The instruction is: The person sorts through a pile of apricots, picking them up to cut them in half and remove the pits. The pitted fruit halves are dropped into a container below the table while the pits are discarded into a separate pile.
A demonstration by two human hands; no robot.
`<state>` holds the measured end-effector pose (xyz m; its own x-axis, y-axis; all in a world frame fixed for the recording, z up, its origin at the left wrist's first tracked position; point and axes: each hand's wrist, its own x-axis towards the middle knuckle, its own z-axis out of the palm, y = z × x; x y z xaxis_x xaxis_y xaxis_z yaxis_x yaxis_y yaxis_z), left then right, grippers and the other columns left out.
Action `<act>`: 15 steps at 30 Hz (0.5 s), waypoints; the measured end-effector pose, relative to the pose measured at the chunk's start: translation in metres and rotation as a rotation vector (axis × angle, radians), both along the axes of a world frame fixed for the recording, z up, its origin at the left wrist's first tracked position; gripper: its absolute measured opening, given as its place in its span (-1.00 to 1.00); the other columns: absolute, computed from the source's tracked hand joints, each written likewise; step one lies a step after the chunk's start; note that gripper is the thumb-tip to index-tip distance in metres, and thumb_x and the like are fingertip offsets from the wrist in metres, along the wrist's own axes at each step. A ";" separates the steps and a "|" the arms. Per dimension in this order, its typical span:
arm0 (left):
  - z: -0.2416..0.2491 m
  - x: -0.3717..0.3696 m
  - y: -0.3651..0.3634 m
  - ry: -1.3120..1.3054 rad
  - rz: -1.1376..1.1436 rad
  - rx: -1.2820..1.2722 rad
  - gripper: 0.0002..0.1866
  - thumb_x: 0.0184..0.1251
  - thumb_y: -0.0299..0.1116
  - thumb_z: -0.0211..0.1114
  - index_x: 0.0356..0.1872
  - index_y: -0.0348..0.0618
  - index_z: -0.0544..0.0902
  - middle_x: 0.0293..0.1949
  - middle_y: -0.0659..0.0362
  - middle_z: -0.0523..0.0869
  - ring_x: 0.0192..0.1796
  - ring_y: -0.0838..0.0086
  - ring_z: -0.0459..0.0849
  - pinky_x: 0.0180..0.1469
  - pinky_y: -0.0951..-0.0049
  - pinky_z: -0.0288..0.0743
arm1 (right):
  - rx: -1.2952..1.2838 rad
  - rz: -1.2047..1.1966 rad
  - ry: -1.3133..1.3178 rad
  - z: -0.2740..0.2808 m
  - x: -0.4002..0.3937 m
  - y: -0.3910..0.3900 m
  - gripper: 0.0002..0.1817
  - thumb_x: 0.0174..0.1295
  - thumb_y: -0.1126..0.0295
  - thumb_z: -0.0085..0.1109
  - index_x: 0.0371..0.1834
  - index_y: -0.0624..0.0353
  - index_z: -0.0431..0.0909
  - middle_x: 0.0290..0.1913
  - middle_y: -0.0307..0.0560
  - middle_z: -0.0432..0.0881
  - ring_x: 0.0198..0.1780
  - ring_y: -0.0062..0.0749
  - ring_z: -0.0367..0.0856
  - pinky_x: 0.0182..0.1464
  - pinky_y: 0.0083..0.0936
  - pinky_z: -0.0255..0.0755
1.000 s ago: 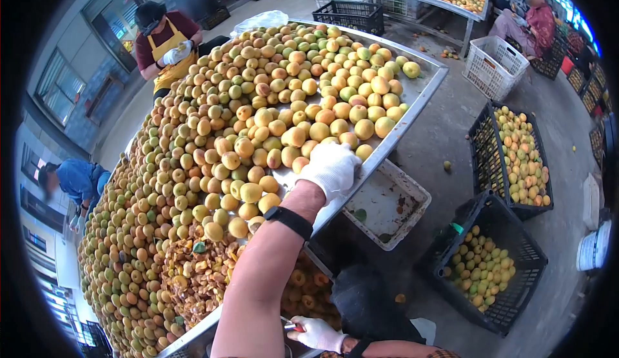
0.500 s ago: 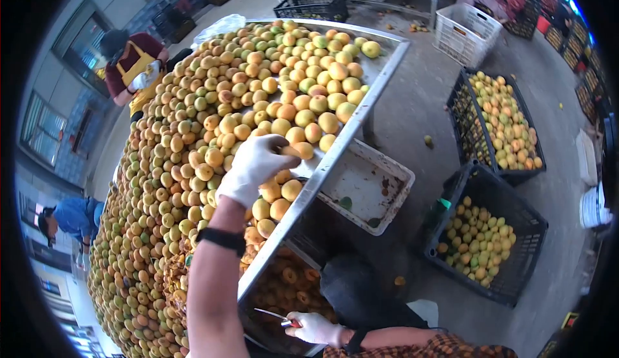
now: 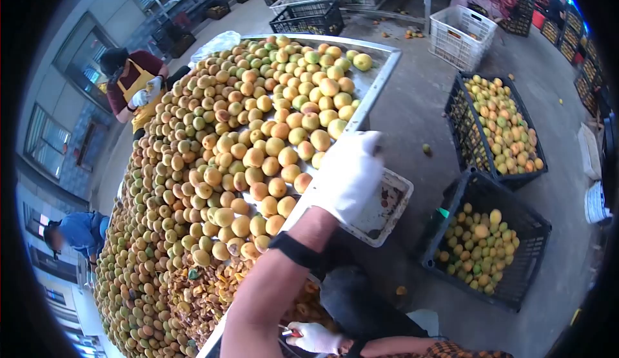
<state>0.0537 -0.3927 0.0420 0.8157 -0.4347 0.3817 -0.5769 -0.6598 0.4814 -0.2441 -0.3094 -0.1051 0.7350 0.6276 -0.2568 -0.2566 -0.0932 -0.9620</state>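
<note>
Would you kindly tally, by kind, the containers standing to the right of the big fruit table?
Black crates holding fruit: 2
White empty crate: 1
Shallow white tray: 1
Total: 4

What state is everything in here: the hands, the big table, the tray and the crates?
Left hand: gloved, raised over the table edge; grip hidden.
Right hand: gloved, closed on a small knife.
Metal table: heaped with whole apricots.
White tray: nearly bare, a few scraps.
Near black crate: partly filled.
Far black crate: nearly full.
White crate: looks unfilled.
</note>
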 end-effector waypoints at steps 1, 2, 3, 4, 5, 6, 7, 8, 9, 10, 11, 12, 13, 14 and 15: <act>-0.003 0.013 0.018 -0.013 0.150 0.077 -0.82 0.14 -0.43 0.22 -0.24 -0.06 0.71 -0.36 0.05 0.70 -0.22 0.09 0.68 -0.17 0.25 0.55 | 0.012 -0.013 0.030 0.008 0.004 -0.004 -0.75 0.17 0.32 0.25 -0.13 0.18 0.60 -0.20 0.02 0.72 -0.16 -0.18 0.70 -0.10 -0.34 0.54; -0.012 0.029 0.041 -0.034 0.159 0.139 -0.80 0.14 -0.45 0.20 -0.23 -0.06 0.71 -0.34 0.04 0.71 -0.21 0.10 0.68 -0.17 0.26 0.55 | 0.019 -0.005 0.033 0.002 0.001 -0.001 -0.75 0.18 0.29 0.25 -0.15 0.17 0.60 -0.20 0.01 0.72 -0.16 -0.15 0.70 -0.11 -0.31 0.55; -0.004 0.035 0.057 0.109 0.113 0.201 -0.78 0.15 -0.46 0.18 -0.20 -0.06 0.71 -0.32 0.03 0.71 -0.19 0.12 0.68 -0.13 0.26 0.55 | 0.015 0.023 0.031 0.002 0.002 -0.001 -0.74 0.19 0.27 0.23 -0.11 0.14 0.60 -0.18 0.00 0.72 -0.13 -0.16 0.70 -0.08 -0.33 0.54; -0.014 0.044 0.073 0.151 0.076 0.234 -0.73 0.14 -0.48 0.17 -0.14 -0.05 0.71 -0.32 0.02 0.72 -0.19 0.12 0.69 -0.09 0.24 0.54 | 0.013 0.041 0.038 0.003 0.003 -0.002 -0.73 0.20 0.25 0.23 -0.10 0.14 0.59 -0.17 0.00 0.72 -0.13 -0.17 0.70 -0.06 -0.34 0.53; -0.014 0.054 0.082 0.246 0.014 0.543 -0.62 0.12 -0.50 0.15 0.00 0.00 0.67 -0.22 0.03 0.71 -0.13 0.14 0.68 -0.05 0.26 0.54 | 0.010 0.058 0.047 0.002 0.003 -0.002 -0.72 0.21 0.24 0.22 -0.08 0.13 0.59 -0.16 -0.01 0.72 -0.12 -0.17 0.69 -0.04 -0.36 0.53; -0.028 0.059 0.093 0.186 -0.050 0.581 -0.57 0.11 -0.51 0.15 0.05 0.04 0.64 -0.15 0.05 0.68 -0.09 0.16 0.67 -0.04 0.26 0.55 | 0.058 0.049 0.106 -0.022 -0.010 0.010 -0.70 0.22 0.21 0.21 -0.07 0.12 0.59 -0.11 -0.02 0.72 -0.09 -0.18 0.69 -0.02 -0.37 0.52; -0.040 0.061 0.100 0.125 -0.116 0.620 -0.52 0.09 -0.52 0.15 0.10 0.07 0.61 -0.07 0.07 0.66 -0.05 0.17 0.66 -0.03 0.27 0.55 | 0.059 0.050 0.105 -0.013 -0.003 0.004 -0.70 0.22 0.21 0.21 -0.07 0.12 0.59 -0.11 -0.02 0.72 -0.09 -0.18 0.69 -0.02 -0.37 0.52; -0.036 0.064 0.098 0.122 -0.117 0.623 -0.52 0.09 -0.52 0.15 0.10 0.07 0.61 -0.07 0.07 0.66 -0.05 0.17 0.66 -0.03 0.27 0.55 | 0.021 0.072 0.092 0.006 0.008 -0.007 -0.70 0.22 0.22 0.21 -0.06 0.14 0.59 -0.09 -0.02 0.71 -0.07 -0.18 0.69 -0.02 -0.36 0.52; -0.027 0.067 0.095 0.242 -0.096 0.675 -0.50 0.08 -0.52 0.16 0.12 0.09 0.60 -0.03 0.09 0.63 -0.01 0.18 0.64 -0.01 0.27 0.55 | -0.014 0.091 0.081 0.018 0.014 -0.013 -0.69 0.23 0.22 0.22 -0.06 0.16 0.58 -0.07 -0.02 0.71 -0.06 -0.18 0.69 -0.02 -0.36 0.52; -0.021 0.068 0.093 0.365 -0.073 0.723 -0.48 0.06 -0.52 0.17 0.14 0.10 0.59 0.01 0.12 0.61 0.03 0.18 0.63 0.00 0.28 0.54 | 0.053 0.072 0.152 0.018 0.014 -0.012 -0.69 0.23 0.26 0.21 -0.05 0.21 0.57 -0.04 -0.02 0.71 -0.04 -0.19 0.68 -0.01 -0.36 0.52; -0.021 0.071 0.092 0.362 -0.073 0.725 -0.48 0.06 -0.52 0.17 0.14 0.10 0.59 0.01 0.12 0.61 0.03 0.18 0.63 0.00 0.28 0.54 | 0.054 0.071 0.150 0.019 0.014 -0.013 -0.69 0.23 0.26 0.21 -0.05 0.21 0.57 -0.04 -0.02 0.71 -0.04 -0.19 0.68 -0.01 -0.36 0.52; -0.022 0.074 0.092 0.406 -0.072 0.742 -0.48 0.05 -0.51 0.18 0.13 0.10 0.59 0.01 0.14 0.61 0.04 0.18 0.62 0.01 0.27 0.54 | 0.060 0.075 0.148 0.021 0.015 -0.014 -0.70 0.23 0.28 0.21 -0.05 0.23 0.56 -0.04 -0.01 0.71 -0.03 -0.20 0.68 0.00 -0.37 0.52; -0.020 0.075 0.090 0.449 -0.070 0.758 -0.48 0.05 -0.50 0.19 0.13 0.10 0.60 0.01 0.15 0.60 0.05 0.17 0.61 0.02 0.26 0.54 | 0.065 0.079 0.145 0.022 0.016 -0.015 -0.70 0.23 0.31 0.21 -0.05 0.25 0.56 -0.04 -0.01 0.70 -0.03 -0.20 0.68 0.00 -0.37 0.53; -0.019 0.070 0.091 0.413 -0.080 0.787 -0.49 0.04 -0.49 0.22 0.11 0.10 0.60 0.00 0.19 0.60 0.07 0.19 0.60 0.01 0.24 0.54 | 0.066 0.079 0.139 0.021 0.017 -0.016 -0.70 0.23 0.31 0.21 -0.05 0.25 0.56 -0.04 -0.01 0.70 -0.03 -0.20 0.68 0.00 -0.37 0.53; -0.018 0.064 0.091 0.378 -0.061 0.841 -0.50 0.00 -0.50 0.24 0.08 0.09 0.62 -0.02 0.19 0.61 0.06 0.22 0.61 0.00 0.23 0.54 | 0.064 0.076 0.135 0.020 0.016 -0.016 -0.71 0.23 0.32 0.21 -0.05 0.25 0.56 -0.04 0.00 0.70 -0.03 -0.21 0.68 0.00 -0.38 0.53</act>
